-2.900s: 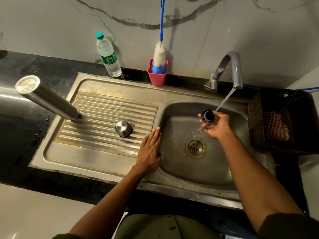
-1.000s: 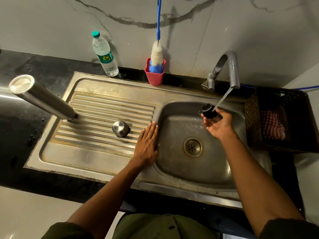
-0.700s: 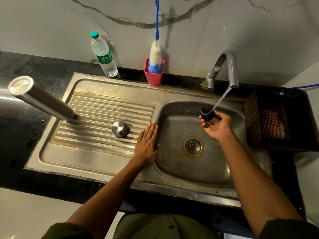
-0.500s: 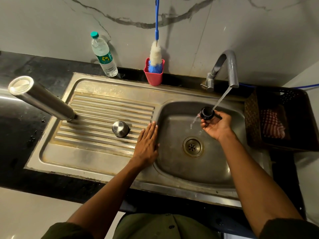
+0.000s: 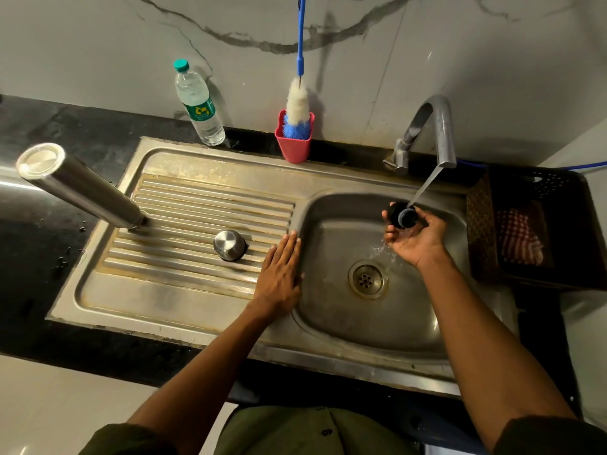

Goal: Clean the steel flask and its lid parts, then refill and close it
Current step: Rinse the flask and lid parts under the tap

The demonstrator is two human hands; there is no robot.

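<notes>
Stopper (image 5: 402, 215) retilted under tap | right grip (image 5: 415, 239) holds it | left grip (image 5: 279, 274) flat | 1 flask (image 5: 78, 185)

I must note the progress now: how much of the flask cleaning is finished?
Apparently done: steel flask and steel cap sit upside down on the drainboard. In hand: right hand holds the black stopper under the running tap; left hand rests flat. Left: refilling, closing.
</notes>
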